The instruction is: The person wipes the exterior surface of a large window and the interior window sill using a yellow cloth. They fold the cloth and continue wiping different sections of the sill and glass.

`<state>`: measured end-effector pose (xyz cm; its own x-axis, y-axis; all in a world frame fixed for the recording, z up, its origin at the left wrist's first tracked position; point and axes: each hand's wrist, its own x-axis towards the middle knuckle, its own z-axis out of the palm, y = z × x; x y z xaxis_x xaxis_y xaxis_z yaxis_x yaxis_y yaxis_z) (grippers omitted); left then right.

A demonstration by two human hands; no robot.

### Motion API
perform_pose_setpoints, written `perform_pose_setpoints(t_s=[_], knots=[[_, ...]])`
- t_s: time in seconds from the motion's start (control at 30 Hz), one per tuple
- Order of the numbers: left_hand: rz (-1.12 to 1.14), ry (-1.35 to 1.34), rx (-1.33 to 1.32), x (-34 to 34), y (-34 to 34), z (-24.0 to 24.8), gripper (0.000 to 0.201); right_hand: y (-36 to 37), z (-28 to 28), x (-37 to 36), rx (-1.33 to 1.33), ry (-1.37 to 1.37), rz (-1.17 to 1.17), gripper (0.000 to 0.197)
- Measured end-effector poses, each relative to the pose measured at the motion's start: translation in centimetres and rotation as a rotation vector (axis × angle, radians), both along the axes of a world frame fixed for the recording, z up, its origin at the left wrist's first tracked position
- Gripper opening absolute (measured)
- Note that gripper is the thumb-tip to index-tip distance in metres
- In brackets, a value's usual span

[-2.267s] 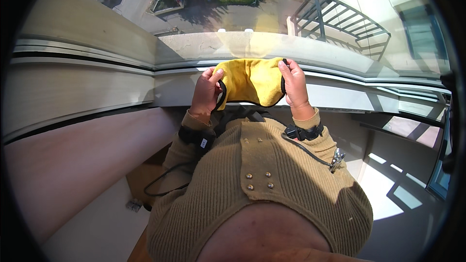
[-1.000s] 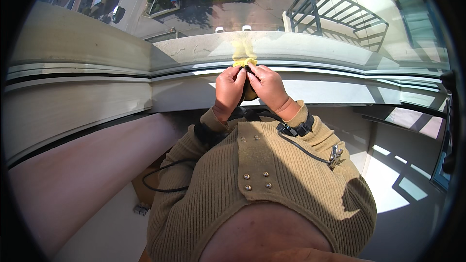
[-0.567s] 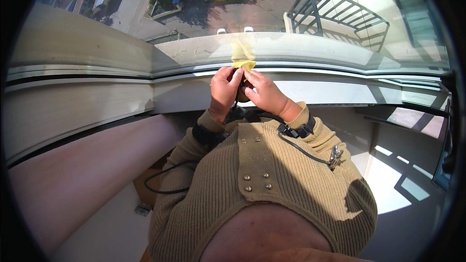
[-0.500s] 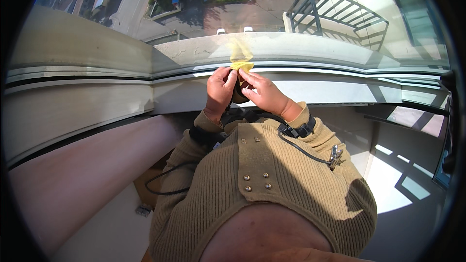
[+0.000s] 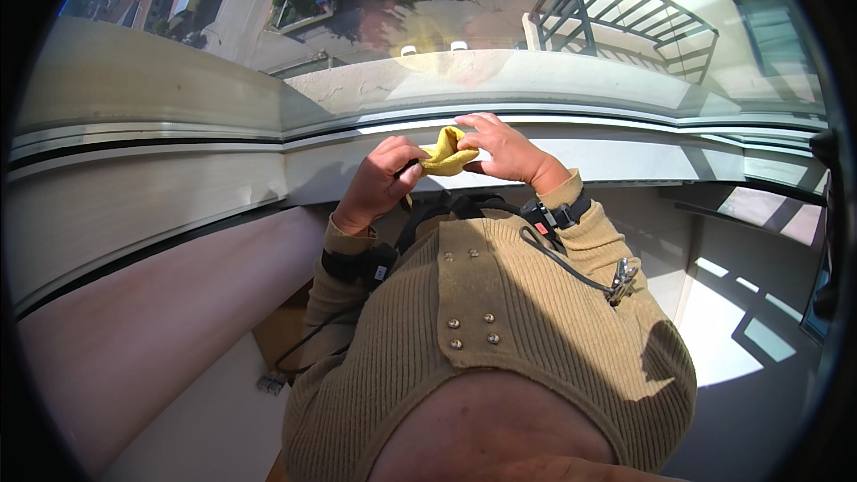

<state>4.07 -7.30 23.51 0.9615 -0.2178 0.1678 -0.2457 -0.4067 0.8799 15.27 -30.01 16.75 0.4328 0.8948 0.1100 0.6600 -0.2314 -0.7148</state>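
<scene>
Between my two hands is a small yellow cloth (image 5: pixel 449 157), bunched and folded over on itself. My left hand (image 5: pixel 378 177) pinches its left end, thumb and fingers closed. My right hand (image 5: pixel 507 151) grips its right side, with the index finger lying along the top and the lower fingers tucked against the fold. Both hands are held just in front of the window, over the white sill (image 5: pixel 625 153). What lies inside the folds of the cloth is hidden.
A window pane (image 5: pixel 536 80) rises beyond the sill, its frame running across the view. Outside are a ledge, a metal railing (image 5: pixel 625 13) and a street far below. A pinkish padded surface (image 5: pixel 170 295) slopes along my left. Cabled straps circle both wrists.
My hands have moved apart and the cloth has come back from the window edge, toward me. It now shows as a wider, folded bundle stretched between them.
</scene>
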Motion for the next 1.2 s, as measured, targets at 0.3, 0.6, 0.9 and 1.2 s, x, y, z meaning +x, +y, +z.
perform_pose_setpoints(t_s=[0.3,0.6,0.9,1.2], knots=[[0.376,-0.148,0.331,-1.3,2.9,-3.0,0.017,-3.0,-0.4,0.3,-0.001,0.102,-0.2,0.027],[0.413,0.014,0.114,-2.8,2.6,-6.4,0.019,-3.4,0.7,-1.8,0.169,0.024,-0.195,0.016],[0.565,0.525,-0.012,-0.9,1.9,-20.0,0.029,-1.7,-9.6,-0.1,-0.038,0.312,-0.585,0.024],[0.751,0.513,-0.073,-0.7,2.9,-28.3,0.036,-2.6,-18.3,-1.1,-0.269,0.351,-0.703,0.03]])
